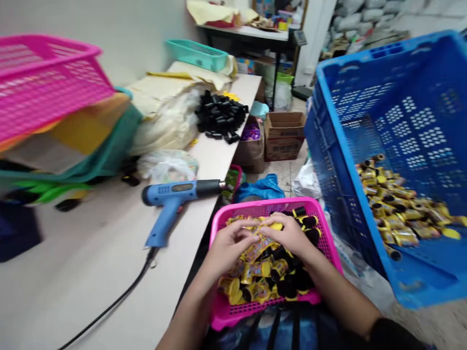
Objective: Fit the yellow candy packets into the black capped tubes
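Observation:
My left hand [229,243] and my right hand [288,235] meet over a pink plastic basket [333,253] close to my body. Their fingers are bent and close together around a yellow printed sleeve [257,249]; blur and the fingers hide part of it. Below them the basket is filled with small yellow printed tubes [260,290], some with yellow ends and others with black ends. To the left, a blue heat gun [170,199] lies on the white table, its nozzle pointing right toward the table edge.
On the right stands a tilted blue crate [335,146] with many yellow tubes inside. Black caps [221,116] are heaped on the white table [109,272]. A pink basket [54,87] is stacked at left. Cardboard boxes [284,146] sit on the floor. The heat gun's cord [120,296] crosses the table.

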The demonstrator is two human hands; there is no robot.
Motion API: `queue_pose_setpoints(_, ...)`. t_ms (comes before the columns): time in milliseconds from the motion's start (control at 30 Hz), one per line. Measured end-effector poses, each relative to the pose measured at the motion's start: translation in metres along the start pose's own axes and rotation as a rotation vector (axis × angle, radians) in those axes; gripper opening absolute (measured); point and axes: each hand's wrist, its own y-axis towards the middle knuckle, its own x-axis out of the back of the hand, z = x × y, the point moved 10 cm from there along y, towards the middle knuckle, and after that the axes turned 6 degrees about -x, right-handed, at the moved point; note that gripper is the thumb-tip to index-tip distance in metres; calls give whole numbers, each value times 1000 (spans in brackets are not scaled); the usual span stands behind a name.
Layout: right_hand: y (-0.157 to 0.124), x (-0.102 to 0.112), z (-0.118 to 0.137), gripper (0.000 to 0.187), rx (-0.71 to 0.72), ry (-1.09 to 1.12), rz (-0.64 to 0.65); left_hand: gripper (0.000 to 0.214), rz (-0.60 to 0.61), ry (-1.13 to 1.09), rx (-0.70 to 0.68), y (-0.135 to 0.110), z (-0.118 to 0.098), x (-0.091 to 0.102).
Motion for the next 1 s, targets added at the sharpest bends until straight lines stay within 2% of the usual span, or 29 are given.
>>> queue_pose_setpoints(67, -4, 1, -7, 22, -51, 35, 16, 45, -45, -56, 21, -3, 4, 1)
queue_pose_setpoints(133, -10, -1, -11, 26, -74, 64, 40, 48, -77, -83, 12, -7, 2, 0)
queue_pose_setpoints(233, -16, 5, -10, 35, -24, 111, -34, 52, -91, -138, -14, -10, -1, -8)
queue_pose_setpoints(333, -20, 5, -10, 42, 5, 150, -56, 53, -107, -186, -21, -12, -1, -16)
queue_pose_setpoints(433, -25, 2, -9, 37, 17, 209, -29, 44, -175, -219, 1, -15, 3, -15)
queue_pose_setpoints(533, -32, 12, -22, 25, -66, 526, -57, 34, -227, -153, 33, -19, 5, -12)
queue_pose_setpoints(633, -38, 24, -34, 28, -155, 786, -75, 34, -199, -125, 47, -20, 6, -14)
queue_pose_setpoints(767, -49, 42, -32, 31, -110, 684, -128, 35, -113, -135, 74, -20, 9, -24)
queue_pose_setpoints(1000, -54, 42, -34, 36, -21, 400, -93, 47, -90, -234, 92, -20, 14, -26)
